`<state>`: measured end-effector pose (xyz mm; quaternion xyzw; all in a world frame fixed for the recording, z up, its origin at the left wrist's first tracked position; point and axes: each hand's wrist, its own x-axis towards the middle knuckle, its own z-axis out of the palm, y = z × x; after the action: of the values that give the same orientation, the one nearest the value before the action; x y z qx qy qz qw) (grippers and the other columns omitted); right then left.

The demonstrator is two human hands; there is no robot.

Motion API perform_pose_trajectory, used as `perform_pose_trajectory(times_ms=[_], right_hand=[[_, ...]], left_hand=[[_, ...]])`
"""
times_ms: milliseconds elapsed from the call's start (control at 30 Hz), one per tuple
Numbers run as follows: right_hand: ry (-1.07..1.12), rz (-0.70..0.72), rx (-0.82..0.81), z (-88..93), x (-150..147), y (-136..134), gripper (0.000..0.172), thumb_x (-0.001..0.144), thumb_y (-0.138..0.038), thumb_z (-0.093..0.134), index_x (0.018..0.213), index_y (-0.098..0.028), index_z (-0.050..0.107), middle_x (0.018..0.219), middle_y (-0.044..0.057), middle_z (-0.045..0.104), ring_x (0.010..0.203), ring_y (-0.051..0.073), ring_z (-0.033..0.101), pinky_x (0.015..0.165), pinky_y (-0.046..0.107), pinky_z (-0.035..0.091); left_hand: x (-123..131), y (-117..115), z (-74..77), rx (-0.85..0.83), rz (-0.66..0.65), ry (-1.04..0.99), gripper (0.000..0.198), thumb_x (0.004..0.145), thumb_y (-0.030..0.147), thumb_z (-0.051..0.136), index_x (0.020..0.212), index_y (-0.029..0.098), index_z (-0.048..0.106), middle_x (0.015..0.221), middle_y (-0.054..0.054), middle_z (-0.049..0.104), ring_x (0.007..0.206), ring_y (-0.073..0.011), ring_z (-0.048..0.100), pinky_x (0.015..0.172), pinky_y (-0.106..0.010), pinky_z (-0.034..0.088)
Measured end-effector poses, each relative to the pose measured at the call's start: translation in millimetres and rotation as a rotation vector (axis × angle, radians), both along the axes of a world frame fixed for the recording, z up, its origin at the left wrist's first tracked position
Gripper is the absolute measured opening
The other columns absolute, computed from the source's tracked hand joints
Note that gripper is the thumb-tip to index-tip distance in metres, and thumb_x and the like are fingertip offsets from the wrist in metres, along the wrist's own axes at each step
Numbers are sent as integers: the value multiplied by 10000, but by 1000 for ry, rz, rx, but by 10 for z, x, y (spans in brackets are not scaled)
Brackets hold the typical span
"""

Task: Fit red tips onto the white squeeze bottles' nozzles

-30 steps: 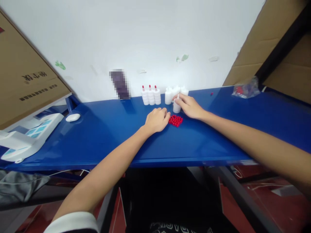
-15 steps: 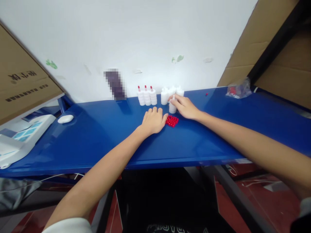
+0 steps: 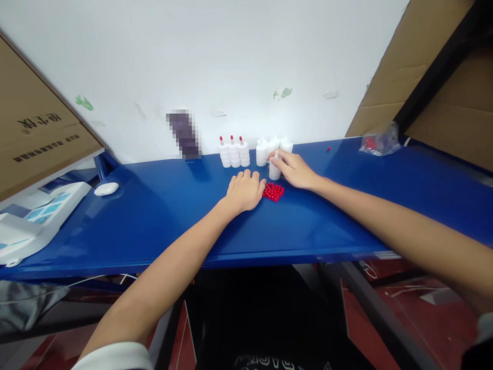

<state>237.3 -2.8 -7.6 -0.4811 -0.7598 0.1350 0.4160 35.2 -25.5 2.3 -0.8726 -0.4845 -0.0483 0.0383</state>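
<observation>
My right hand (image 3: 295,168) is closed around a small white bottle (image 3: 274,170) that stands upright on the blue table (image 3: 162,216). A pile of small red caps (image 3: 273,191) lies just in front of that bottle. My left hand (image 3: 244,190) rests palm down on the table, its fingers curled beside the caps' left edge; whether it holds anything is hidden. Behind stand three white bottles with red caps (image 3: 234,151) and a cluster of uncapped white bottles (image 3: 269,148).
A white device with a blue keypad (image 3: 33,221) sits at the table's left end, with a white oval object (image 3: 106,188) near it. Cardboard boxes (image 3: 34,128) flank both sides. A clear bag with red pieces (image 3: 379,140) and a stray red cap (image 3: 328,149) lie at the right.
Both hands stay nearly still at the bottle and the caps; only the camera view has shifted slightly.
</observation>
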Motion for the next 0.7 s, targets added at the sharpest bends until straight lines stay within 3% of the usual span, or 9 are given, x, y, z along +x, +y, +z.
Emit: perform_pose_trajectory(times_ms=[700], right_hand=[[-3, 6, -2, -9, -8, -7, 359, 1018, -473, 454, 1042, -214, 702, 1044, 93, 788, 1004, 300, 704, 913, 424, 513]], left_hand=[[-115, 144, 45, -52, -42, -30, 461, 1092, 471, 260, 1164, 181, 611, 1236, -179, 650, 1166, -360, 644, 968, -490, 488]])
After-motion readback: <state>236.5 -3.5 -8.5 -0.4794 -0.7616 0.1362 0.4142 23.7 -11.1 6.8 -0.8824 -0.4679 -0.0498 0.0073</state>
